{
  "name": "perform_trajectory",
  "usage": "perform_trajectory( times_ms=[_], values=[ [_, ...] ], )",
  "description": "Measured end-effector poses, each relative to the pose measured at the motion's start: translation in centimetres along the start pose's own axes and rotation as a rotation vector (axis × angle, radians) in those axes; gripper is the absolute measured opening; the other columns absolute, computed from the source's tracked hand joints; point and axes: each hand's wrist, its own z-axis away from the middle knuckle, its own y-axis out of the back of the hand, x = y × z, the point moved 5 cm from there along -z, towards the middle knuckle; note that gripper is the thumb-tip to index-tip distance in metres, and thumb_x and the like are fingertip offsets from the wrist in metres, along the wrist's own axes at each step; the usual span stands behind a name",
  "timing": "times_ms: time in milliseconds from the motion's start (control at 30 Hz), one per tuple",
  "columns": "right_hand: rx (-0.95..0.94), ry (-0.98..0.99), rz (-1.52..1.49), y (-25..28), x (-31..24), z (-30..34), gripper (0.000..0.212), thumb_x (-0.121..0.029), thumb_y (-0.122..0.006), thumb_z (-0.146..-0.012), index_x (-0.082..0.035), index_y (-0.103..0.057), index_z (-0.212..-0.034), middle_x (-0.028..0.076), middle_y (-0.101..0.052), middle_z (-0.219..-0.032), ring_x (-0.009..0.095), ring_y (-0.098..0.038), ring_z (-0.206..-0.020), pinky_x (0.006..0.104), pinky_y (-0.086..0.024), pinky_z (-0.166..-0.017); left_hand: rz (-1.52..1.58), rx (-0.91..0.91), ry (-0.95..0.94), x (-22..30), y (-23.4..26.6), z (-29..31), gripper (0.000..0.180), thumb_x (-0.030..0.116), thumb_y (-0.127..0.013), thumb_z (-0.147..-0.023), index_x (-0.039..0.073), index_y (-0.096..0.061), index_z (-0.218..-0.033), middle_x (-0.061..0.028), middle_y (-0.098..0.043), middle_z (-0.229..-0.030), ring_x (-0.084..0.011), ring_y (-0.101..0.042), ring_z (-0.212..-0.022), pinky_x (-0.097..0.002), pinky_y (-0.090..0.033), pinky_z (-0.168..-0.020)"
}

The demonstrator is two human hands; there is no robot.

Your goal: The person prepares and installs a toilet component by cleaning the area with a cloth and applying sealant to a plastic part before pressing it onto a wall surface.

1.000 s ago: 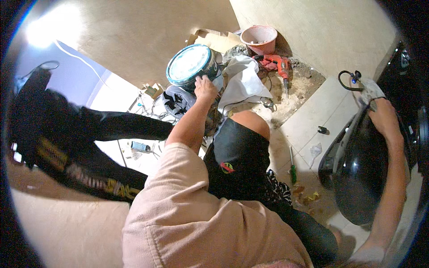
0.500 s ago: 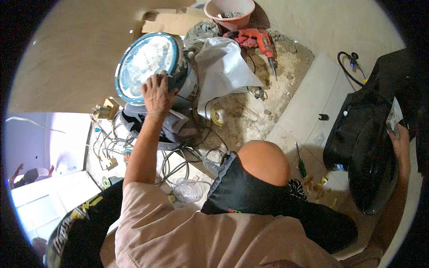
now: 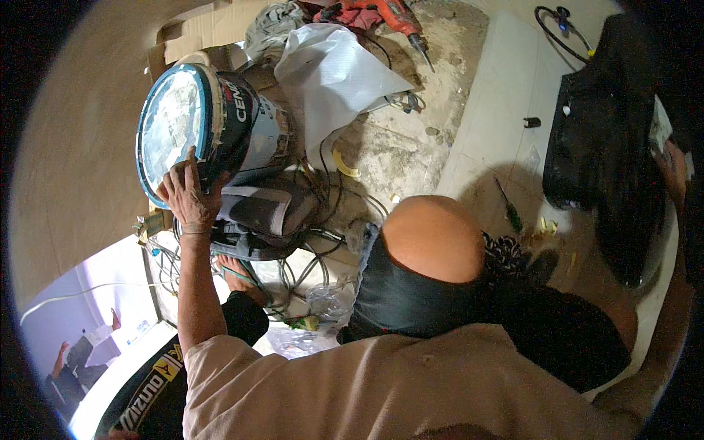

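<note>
One paint bucket (image 3: 213,128), dark blue with a pale lid, lies tilted on a heap of cables and a grey bag (image 3: 253,216). The left hand (image 3: 187,194) rests on the bucket's lower rim, fingers spread and pressed against it, not closed around it. Right of the bucket lies a white plastic sheet (image 3: 330,73), and beyond that a red drill (image 3: 385,15). Far right of the bucket, the right hand (image 3: 675,169) touches a black shiny object (image 3: 616,161); its grip cannot be told.
</note>
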Motion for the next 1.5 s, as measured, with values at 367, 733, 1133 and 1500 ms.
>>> perform_trajectory(
  times_ms=[367, 733, 1133, 1500],
  values=[
    [0.047, -0.032, 0.034, 6.9, -8.6, 2.9, 0.058, -0.03, -0.068, -0.092, 0.003, -0.055, -0.138, 0.024, -0.058, -0.137, 0.036, -0.054, -0.131, 0.0426, -0.041, -0.11, 0.04, -0.059, -0.062, 1.6, -1.1, 0.5, 0.076, 0.053, -0.073, -0.083, 0.016, -0.051, -0.146, -0.0097, -0.058, -0.117, -0.03, -0.051, -0.111, -0.0471, -0.032, -0.099],
    [0.25, 0.23, -0.496, 12.5, -27.7, 8.1, 0.048, -0.042, -0.078, -0.085, 0.005, -0.07, -0.095, 0.013, -0.065, -0.074, 0.024, -0.064, -0.069, 0.0399, -0.052, -0.068, 0.092, -0.092, 0.016, 3.3, 1.5, 0.3, 0.073, 0.044, -0.076, -0.08, 0.013, -0.053, -0.142, -0.0105, -0.059, -0.117, -0.0313, -0.052, -0.112, -0.0475, -0.035, -0.098],
    [0.232, -0.039, -0.541, -15.2, -40.4, -4.7, 0.04, -0.033, -0.067, -0.087, 0.007, -0.069, -0.094, 0.027, -0.069, -0.085, 0.043, -0.069, -0.082, 0.0523, -0.054, -0.077, 0.37, 0.229, 0.199, 7.3, 5.5, -2.9, 0.061, 0.045, -0.079, -0.08, 0.008, -0.062, -0.125, -0.0143, -0.058, -0.115, -0.0364, -0.051, -0.111, -0.0499, -0.038, -0.097],
    [0.254, 0.007, -0.264, -16.2, -42.9, -8.3, 0.036, -0.032, -0.064, -0.092, 0.003, -0.067, -0.096, 0.028, -0.066, -0.098, 0.045, -0.064, -0.097, 0.0542, -0.052, -0.085, 1.515, -1.086, 0.072, 34.2, -26.6, -9.2, 0.048, 0.045, -0.058, -0.099, 0.004, -0.069, -0.122, -0.0143, -0.071, -0.089, -0.0265, -0.064, -0.072, -0.0383, -0.052, -0.066]
  ],
)
